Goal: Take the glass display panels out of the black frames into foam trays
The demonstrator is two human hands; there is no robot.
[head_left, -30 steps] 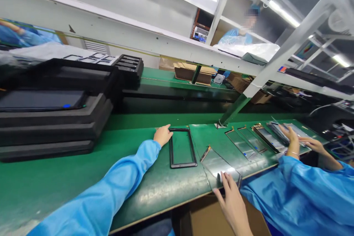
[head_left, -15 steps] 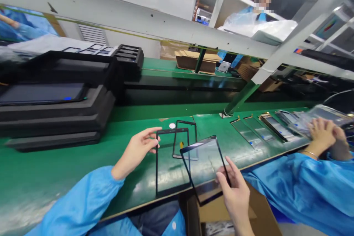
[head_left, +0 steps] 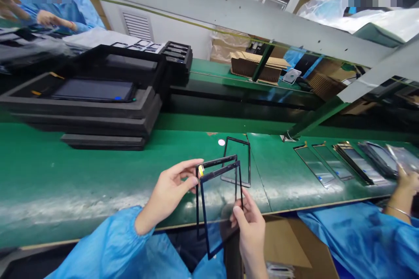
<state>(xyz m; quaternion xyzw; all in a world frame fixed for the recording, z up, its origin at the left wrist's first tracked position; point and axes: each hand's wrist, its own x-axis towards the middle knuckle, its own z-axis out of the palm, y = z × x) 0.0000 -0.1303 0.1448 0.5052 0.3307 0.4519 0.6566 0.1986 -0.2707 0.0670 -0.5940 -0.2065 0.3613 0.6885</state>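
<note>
My left hand (head_left: 178, 189) pinches the upper left corner of a thin black frame (head_left: 197, 209), held upright above the bench edge. In my right hand (head_left: 250, 226) is a clear glass panel with a black border (head_left: 218, 218), gripped by its right edge. The panel overlaps the frame on the near side; whether they touch I cannot tell. A small yellow flex tab (head_left: 200, 170) shows near my left fingertips. Behind them, another black frame (head_left: 249, 161) lies on the green bench (head_left: 278, 183), beside a round white sticker (head_left: 221, 142).
Stacked black foam trays (head_left: 131, 113) with a dark screen (head_left: 93, 89) stand at left. Several glass panels (head_left: 316, 165) lie in a row at right, near a co-worker's hand (head_left: 407, 183). An open cardboard box (head_left: 294, 244) sits below the bench edge. A slanted post (head_left: 317, 115) rises behind.
The glass panel in my right hand has moved left and turned more upright, now overlapping the frame. My left hand has tilted the frame and brought it nearer. The camera view has shifted left.
</note>
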